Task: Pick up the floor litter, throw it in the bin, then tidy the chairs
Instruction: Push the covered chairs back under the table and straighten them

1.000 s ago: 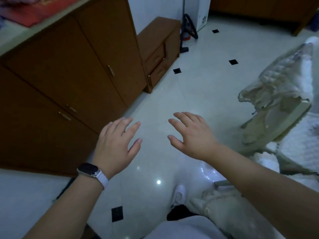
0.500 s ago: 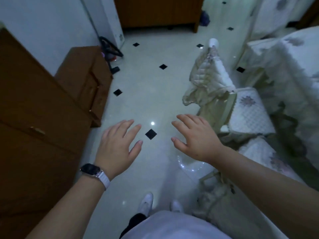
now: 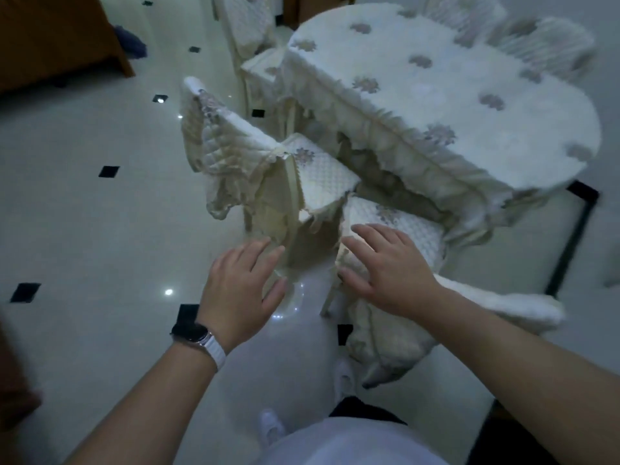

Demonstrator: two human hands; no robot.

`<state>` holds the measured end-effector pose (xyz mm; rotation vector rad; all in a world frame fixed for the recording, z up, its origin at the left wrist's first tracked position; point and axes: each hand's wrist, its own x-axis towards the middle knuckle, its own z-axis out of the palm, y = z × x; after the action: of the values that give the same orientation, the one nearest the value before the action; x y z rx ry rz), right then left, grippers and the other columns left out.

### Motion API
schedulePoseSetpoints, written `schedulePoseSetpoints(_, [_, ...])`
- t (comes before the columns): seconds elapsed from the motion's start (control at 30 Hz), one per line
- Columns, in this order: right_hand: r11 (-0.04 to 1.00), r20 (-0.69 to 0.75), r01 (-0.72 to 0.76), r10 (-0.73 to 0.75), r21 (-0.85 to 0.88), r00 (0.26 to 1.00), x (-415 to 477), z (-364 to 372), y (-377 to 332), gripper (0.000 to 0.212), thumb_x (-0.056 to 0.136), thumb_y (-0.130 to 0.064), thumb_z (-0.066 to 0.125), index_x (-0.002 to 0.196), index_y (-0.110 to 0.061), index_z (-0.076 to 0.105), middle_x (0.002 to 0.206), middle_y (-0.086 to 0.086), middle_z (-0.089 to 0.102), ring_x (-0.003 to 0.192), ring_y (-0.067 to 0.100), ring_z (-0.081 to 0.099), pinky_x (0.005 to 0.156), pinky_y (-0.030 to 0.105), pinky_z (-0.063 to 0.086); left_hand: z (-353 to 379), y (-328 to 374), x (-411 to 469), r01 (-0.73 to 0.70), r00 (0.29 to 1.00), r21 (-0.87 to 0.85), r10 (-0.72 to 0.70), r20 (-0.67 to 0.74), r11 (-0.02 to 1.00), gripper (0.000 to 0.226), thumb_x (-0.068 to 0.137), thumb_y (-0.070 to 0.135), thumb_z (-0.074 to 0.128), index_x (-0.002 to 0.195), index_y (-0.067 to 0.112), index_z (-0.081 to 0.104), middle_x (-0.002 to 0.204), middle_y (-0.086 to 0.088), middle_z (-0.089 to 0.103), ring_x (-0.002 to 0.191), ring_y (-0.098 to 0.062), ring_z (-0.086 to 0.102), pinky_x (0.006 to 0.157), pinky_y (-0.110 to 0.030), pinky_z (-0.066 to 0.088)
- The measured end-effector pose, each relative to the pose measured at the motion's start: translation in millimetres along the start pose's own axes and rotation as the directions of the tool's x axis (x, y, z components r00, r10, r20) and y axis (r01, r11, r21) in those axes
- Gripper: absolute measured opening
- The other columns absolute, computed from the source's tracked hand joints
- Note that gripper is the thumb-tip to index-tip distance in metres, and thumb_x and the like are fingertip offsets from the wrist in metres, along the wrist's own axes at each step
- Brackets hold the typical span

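Note:
Two cream-covered chairs stand at the near side of the dining table (image 3: pixel 436 78). The nearer chair (image 3: pixel 402 226) has its quilted seat right below my right hand (image 3: pixel 385 266), whose spread fingers hover over the seat's front corner; contact cannot be told. The second chair (image 3: pixel 235 146) stands further left, its back turned out from the table. My left hand (image 3: pixel 241 286), with a watch on its wrist, is held out open above the floor between the two chairs. Neither hand holds anything. No litter shows on the floor.
A third covered chair (image 3: pixel 248 28) stands at the table's far end. A brown wooden cabinet (image 3: pixel 57 38) fills the top left, with a dark blue bundle (image 3: pixel 132 45) beside it. The glossy white tiled floor (image 3: pixel 84 229) with small black insets spreads to the left.
My view has swung right, from the brown cabinets to the table and chairs. Both hands stay open and outstretched; the right one now reaches over the nearer chair's seat.

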<state>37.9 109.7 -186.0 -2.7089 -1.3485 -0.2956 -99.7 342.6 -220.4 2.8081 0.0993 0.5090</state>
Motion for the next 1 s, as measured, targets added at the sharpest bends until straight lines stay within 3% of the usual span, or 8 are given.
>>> schedulePoseSetpoints(0.3, [0.958,-0.095,-0.277,0.269,-0.077,0.958,-82.9,-22.7,37.5,0.049,0.087,-0.049,0.051,0.114,-0.011,0.067,0.122,0.012,0.064,0.109,0.033,0.06,0.087,0.042,0.047,38.7,60.3,30.7,-0.229,0.972,-0.107,0.233,0.034,0.968,0.046,0.09,0.04,0.051,0.126,0.015,0.065,0.129,-0.01,0.062,0.118,-0.029,0.054,0.098,-0.042,0.037])
schedulePoseSetpoints(0.6, [0.918,-0.145,-0.396,0.39,-0.021,0.909,-133.5,-20.9,106.1,0.053,0.087,-0.05,0.049,0.119,-0.013,0.067,0.125,0.011,0.063,0.113,0.031,0.058,0.095,0.039,0.037,58.6,135.6,69.5,-0.323,0.941,-0.107,0.331,0.067,0.94,0.044,0.09,0.039,0.054,0.125,0.015,0.065,0.132,-0.01,0.061,0.119,-0.031,0.055,0.097,-0.048,0.045])
schedulePoseSetpoints(0.73, [0.902,-0.129,-0.431,0.43,0.02,0.893,-162.0,-17.9,143.3,0.053,0.087,-0.051,0.047,0.119,-0.013,0.067,0.125,0.01,0.063,0.113,0.03,0.057,0.095,0.039,0.037,79.7,173.9,80.8,-0.319,0.934,-0.115,0.333,0.129,0.941,0.045,0.091,0.041,0.052,0.127,0.017,0.063,0.134,-0.008,0.06,0.121,-0.031,0.055,0.099,-0.049,0.044])
schedulePoseSetpoints(1.0, [0.902,-0.054,-0.426,0.43,0.07,0.901,-212.8,8.2,212.7,0.054,0.088,-0.056,0.046,0.119,-0.016,0.065,0.125,0.007,0.062,0.113,0.029,0.057,0.092,0.041,0.044,131.9,223.4,89.3,-0.164,0.961,-0.151,0.192,0.199,0.975,0.046,0.095,0.046,0.047,0.125,0.017,0.066,0.132,-0.007,0.061,0.121,-0.027,0.056,0.097,-0.046,0.047])
